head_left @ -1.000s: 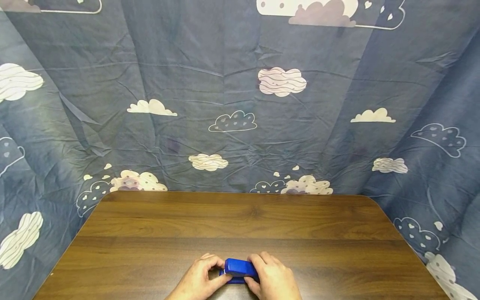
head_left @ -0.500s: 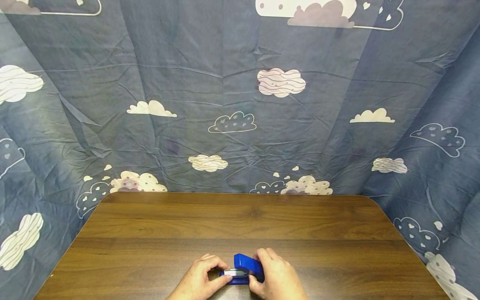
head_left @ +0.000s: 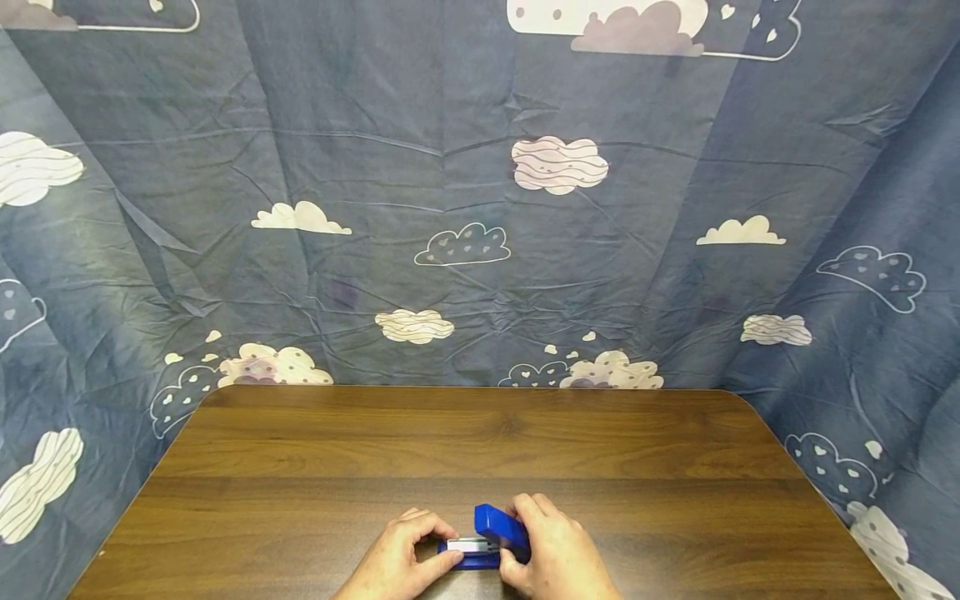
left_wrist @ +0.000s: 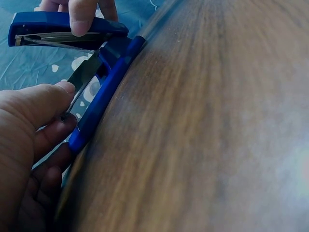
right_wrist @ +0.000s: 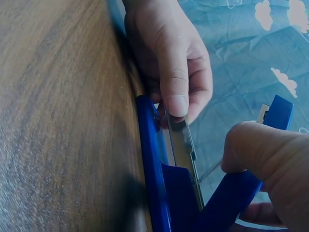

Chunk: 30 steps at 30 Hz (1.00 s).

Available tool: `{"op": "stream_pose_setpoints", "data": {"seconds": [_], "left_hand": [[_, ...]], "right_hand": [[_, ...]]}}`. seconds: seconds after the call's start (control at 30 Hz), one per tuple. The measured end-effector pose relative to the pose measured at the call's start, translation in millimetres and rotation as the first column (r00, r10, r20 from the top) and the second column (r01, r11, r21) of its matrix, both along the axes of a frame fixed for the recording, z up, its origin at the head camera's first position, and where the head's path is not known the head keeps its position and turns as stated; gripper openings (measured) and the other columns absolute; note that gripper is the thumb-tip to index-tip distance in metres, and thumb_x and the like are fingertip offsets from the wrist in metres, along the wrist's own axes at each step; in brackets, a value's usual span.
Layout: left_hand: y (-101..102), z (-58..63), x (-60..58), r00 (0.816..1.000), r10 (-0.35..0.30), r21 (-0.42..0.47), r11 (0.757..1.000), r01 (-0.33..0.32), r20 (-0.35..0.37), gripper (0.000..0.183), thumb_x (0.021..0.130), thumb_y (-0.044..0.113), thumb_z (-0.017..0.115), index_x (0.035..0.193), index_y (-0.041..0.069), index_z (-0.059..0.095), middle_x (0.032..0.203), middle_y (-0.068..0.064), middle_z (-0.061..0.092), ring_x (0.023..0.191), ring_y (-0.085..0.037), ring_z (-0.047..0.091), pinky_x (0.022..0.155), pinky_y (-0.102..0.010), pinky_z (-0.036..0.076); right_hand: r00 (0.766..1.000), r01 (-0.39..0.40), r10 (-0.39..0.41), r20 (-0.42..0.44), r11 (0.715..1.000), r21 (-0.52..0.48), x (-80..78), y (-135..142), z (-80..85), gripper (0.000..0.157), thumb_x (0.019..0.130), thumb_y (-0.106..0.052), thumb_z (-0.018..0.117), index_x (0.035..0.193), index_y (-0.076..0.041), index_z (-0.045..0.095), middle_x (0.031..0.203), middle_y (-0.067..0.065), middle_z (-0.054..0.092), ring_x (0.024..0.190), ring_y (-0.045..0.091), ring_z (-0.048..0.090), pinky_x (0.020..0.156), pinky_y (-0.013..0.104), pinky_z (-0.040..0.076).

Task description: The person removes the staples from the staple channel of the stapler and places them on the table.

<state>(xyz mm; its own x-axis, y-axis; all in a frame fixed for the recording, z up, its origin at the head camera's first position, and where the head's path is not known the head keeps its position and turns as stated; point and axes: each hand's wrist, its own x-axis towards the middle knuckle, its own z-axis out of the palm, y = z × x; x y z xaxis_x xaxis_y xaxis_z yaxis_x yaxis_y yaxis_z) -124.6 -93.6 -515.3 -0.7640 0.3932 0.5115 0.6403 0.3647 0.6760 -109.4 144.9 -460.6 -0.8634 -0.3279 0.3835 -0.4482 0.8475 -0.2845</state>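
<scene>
A blue stapler (head_left: 480,562) stands on the wooden table near its front edge, its top cover (head_left: 501,530) swung up toward the right. Between cover and base runs the metal staple magazine (right_wrist: 182,145), with a thin spring (left_wrist: 63,45) stretched from it to the cover. My left hand (head_left: 405,550) pinches the front end of the magazine between thumb and fingers; some fingertips lie by the base's tip in the left wrist view. My right hand (head_left: 555,546) grips the raised cover near the hinge, thumb (right_wrist: 236,150) on the near side and fingers behind.
The brown wooden table (head_left: 480,442) extends beyond the hands to its far edge. A dark blue curtain (head_left: 375,167) with cloud prints hangs behind it and at both sides.
The stapler's cover has swung up and to the right with my right hand, uncovering the metal magazine. My left hand has stayed at the front end.
</scene>
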Motion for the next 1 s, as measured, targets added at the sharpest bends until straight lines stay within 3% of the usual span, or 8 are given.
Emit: {"op": "stream_pose_setpoints", "data": {"seconds": [1.0], "left_hand": [[0.2, 0.7, 2.3, 0.997, 0.054, -0.045, 0.998, -0.051, 0.054, 0.014, 0.088, 0.027, 0.081, 0.094, 0.027, 0.069, 0.089, 0.018, 0.066, 0.087, 0.003, 0.056, 0.075, -0.023, 0.047]], "right_hand": [[0.994, -0.002, 0.008, 0.11, 0.998, -0.056, -3.3, 5.8, 4.2, 0.04, 0.067, -0.024, 0.086, 0.094, -0.022, 0.056, 0.084, -0.015, 0.053, 0.069, 0.0, 0.049, 0.061, 0.025, 0.046]]}}
